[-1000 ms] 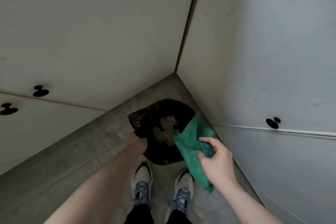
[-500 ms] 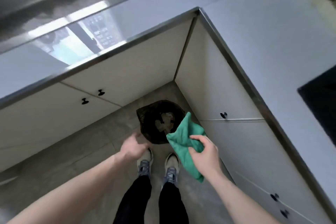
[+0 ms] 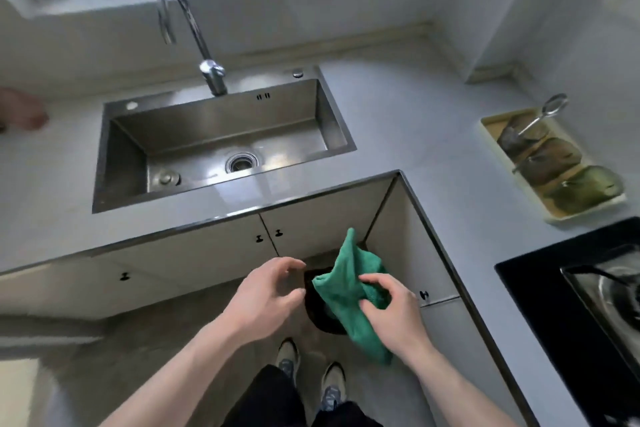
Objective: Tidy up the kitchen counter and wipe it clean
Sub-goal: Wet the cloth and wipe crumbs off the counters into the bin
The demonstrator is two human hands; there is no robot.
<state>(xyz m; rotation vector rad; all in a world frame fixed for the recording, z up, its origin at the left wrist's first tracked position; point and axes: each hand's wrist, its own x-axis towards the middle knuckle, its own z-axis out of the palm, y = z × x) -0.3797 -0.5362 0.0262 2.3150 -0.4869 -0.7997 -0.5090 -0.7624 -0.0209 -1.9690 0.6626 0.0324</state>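
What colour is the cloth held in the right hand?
Green; the cloth shows plainly in the head view.

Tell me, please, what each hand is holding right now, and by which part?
The right hand pinches the green cloth near its middle, bunched. The left hand holds nothing, fingers loosely spread.

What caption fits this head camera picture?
Right hand holds a green cloth above the bin, near the sink.
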